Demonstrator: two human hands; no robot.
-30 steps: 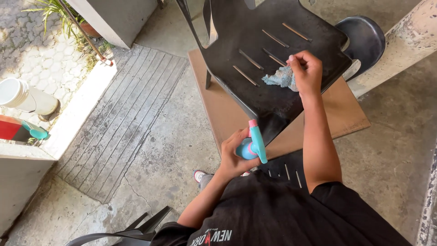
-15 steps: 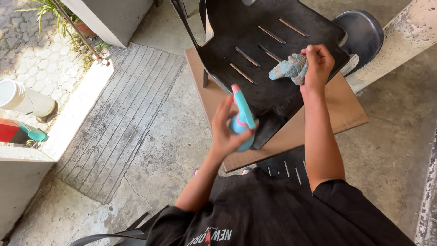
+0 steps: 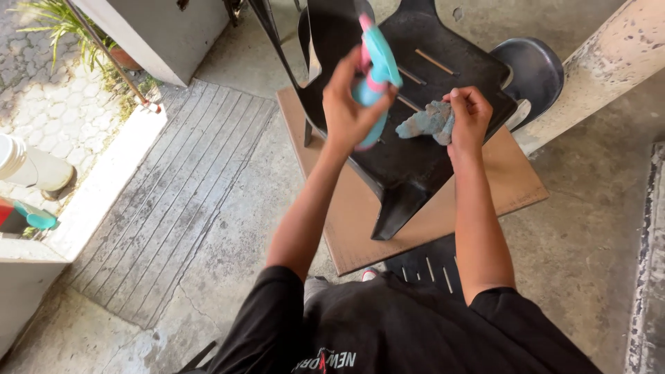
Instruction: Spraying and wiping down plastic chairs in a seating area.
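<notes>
Spray bottle: my left hand (image 3: pixel 350 104) wraps its fingers tight around the turquoise and pink spray bottle (image 3: pixel 374 69), raised above the chair seat.
Rag: my right hand (image 3: pixel 471 114) pinches a crumpled blue-grey rag (image 3: pixel 424 122) in closed fingers, pressed on the seat.
Chair: a black plastic chair (image 3: pixel 415 170) with slots lies on a brown board (image 3: pixel 499 187).
Beyond: a second dark chair (image 3: pixel 530 69) stands behind, beside a concrete pillar (image 3: pixel 609 62).
Floor: a ribbed mat (image 3: pixel 173 201) lies left on the concrete.

Turquoise spray bottle (image 3: pixel 377 66) (pink trim), grey-blue rag (image 3: pixel 424 122), black slotted chair (image 3: pixel 443 83), brown board (image 3: pixel 506 187)
</notes>
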